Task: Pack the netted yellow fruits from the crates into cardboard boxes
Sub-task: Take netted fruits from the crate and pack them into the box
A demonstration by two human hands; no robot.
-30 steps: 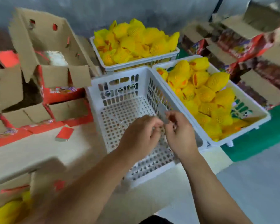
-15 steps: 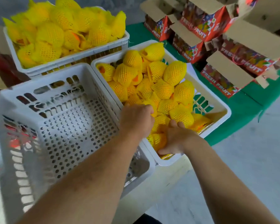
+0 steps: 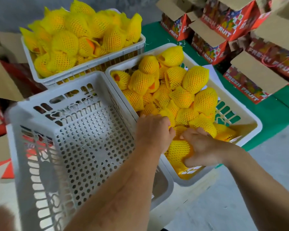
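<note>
Right hand gripped a netted fruit at the right crate near corner. Left hand beside it, apparently curled on another. Risk: loose netting snagging, fruit dropped.

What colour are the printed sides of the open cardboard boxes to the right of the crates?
Mainly red, with white FRESH FRUIT lettering, on the cardboard boxes; the head view shows it.
</note>
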